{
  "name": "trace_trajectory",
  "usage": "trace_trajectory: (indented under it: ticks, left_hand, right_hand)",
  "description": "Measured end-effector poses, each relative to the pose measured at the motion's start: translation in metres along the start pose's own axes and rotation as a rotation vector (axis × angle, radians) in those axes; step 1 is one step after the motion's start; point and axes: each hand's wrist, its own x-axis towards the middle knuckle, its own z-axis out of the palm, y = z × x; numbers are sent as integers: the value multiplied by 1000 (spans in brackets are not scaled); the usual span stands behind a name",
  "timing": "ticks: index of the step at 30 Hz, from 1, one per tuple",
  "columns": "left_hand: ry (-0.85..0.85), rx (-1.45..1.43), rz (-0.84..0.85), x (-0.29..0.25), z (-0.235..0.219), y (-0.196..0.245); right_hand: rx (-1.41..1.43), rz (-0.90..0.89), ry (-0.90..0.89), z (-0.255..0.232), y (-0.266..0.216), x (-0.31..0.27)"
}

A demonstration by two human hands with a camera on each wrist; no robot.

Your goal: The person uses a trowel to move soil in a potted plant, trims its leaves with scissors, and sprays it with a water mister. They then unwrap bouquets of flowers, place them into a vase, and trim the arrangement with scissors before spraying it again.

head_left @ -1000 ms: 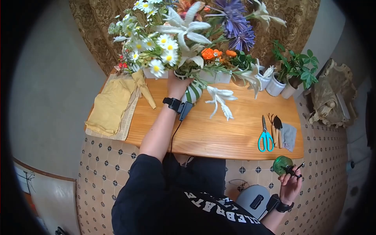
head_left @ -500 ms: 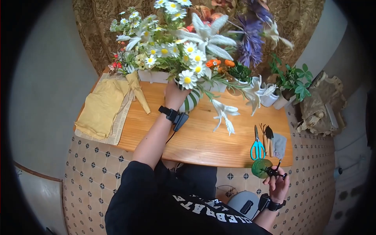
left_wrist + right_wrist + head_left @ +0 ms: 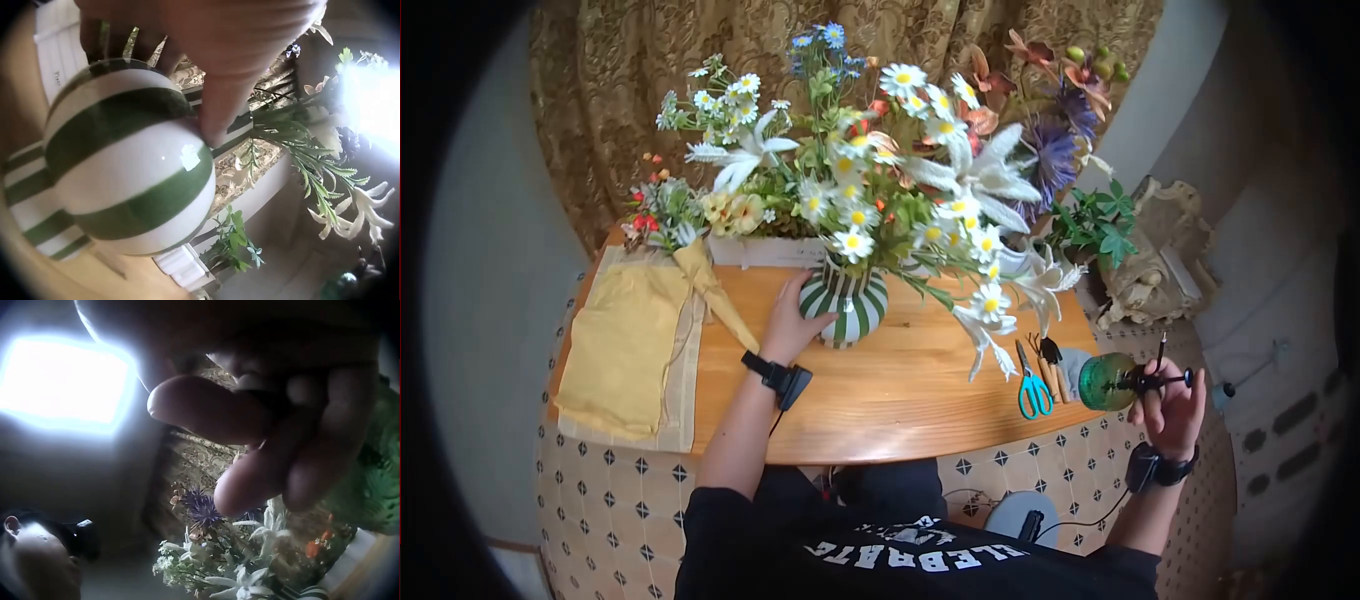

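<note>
Soft, even daylight lit the head view, its corners blacked out by a round fisheye rim that bent the table (image 3: 920, 400) edges. Both wrist views were blurred up close, each with a blown-out white glare patch; the right one was dim.

I'm seeing a glossy glazed ceramic vase (image 3: 843, 303), green and white stripes catching a highlight, on a smooth, warm varnished wooden table (image 3: 900, 400). The spray bottle (image 3: 1108, 381) looks like translucent green ribbed glass with a matt black nozzle. Off to the side lies soft, matt yellow cloth (image 3: 622, 345) on newsprint paper (image 3: 680, 385).
</note>
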Motion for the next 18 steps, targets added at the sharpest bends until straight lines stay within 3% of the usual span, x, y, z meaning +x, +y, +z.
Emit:
trace_trajectory:
  ticks: [3, 4, 9, 15, 18]
  left_hand:
    - [-13, -109, 56, -3, -9, -8]
    - [-7, -80, 10, -5, -14, -12]
    - [92, -529, -234, -17, -14, -61]
    - [114, -573, -291, -27, -24, -76]
    - [111, -600, -309, -27, -25, -74]
  right_hand:
    - [-94, -40, 54, 28, -34, 7]
    - [-123, -45, 66, 38, -47, 10]
    - [-243, -80, 122, 80, -98, 32]
    - [-409, -109, 79, 137, -135, 62]
    - [-472, -213, 293, 182, -136, 69]
